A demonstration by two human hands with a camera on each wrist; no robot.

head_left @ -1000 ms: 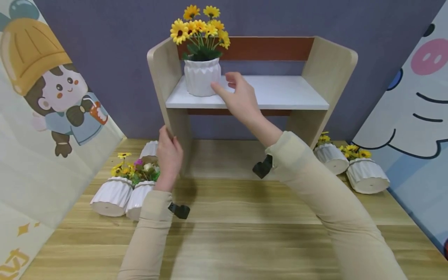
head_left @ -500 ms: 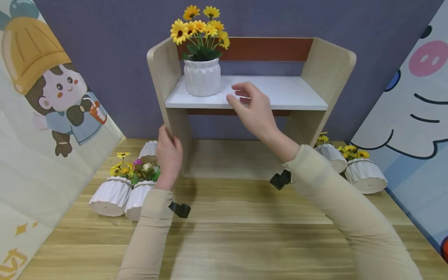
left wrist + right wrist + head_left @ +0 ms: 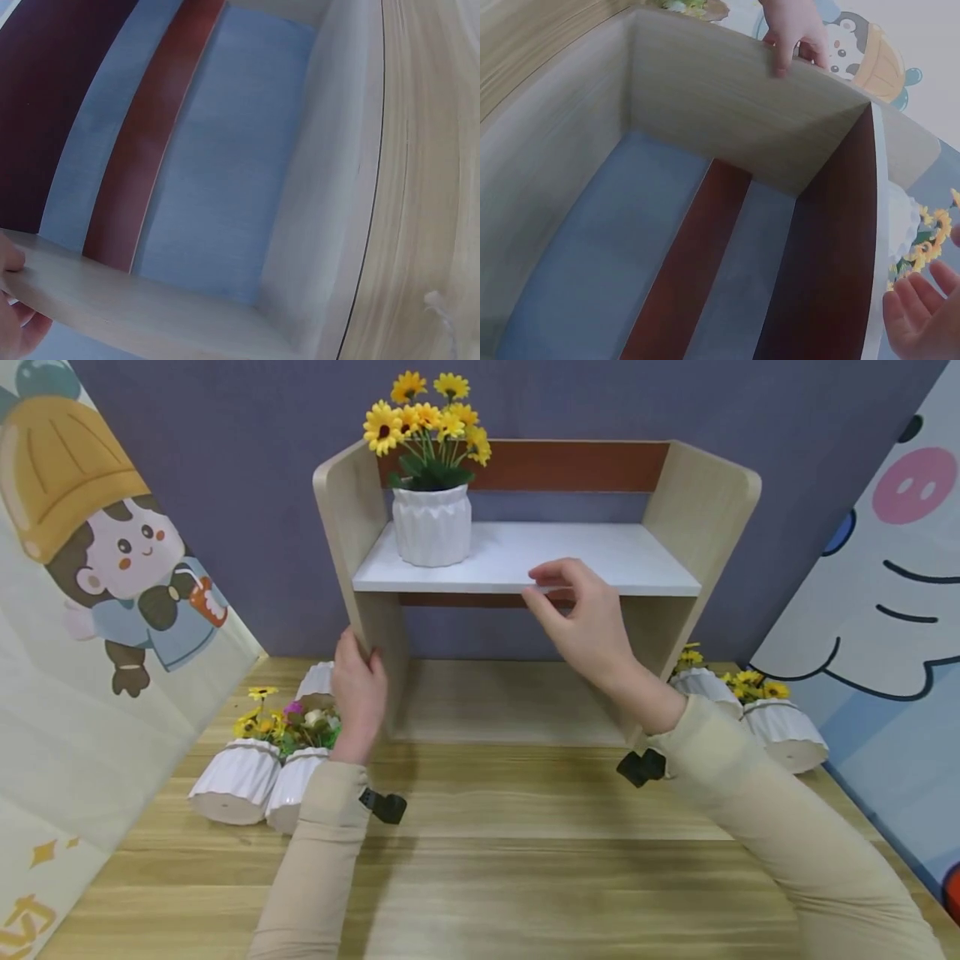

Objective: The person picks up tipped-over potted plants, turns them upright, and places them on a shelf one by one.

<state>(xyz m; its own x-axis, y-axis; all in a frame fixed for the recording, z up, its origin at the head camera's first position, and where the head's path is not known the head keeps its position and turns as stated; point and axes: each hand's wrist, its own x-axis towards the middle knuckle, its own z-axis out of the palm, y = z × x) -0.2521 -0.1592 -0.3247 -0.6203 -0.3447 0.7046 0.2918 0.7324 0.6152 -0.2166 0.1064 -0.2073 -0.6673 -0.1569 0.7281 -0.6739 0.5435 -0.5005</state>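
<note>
The right hand [image 3: 588, 620] curves its fingers loosely, thumb apart, holding nothing near the white shelf [image 3: 517, 552]; the left hand [image 3: 361, 692] has fingers clamped on the bookshelf side panel [image 3: 345, 510] at 9 o'clock. The right has drawn back towards 4 o'clock from the white fluted flowerpot [image 3: 432, 527], which stands upright with yellow flowers [image 3: 429, 418] at the shelf's 9 o'clock end, apparently set down.
</note>
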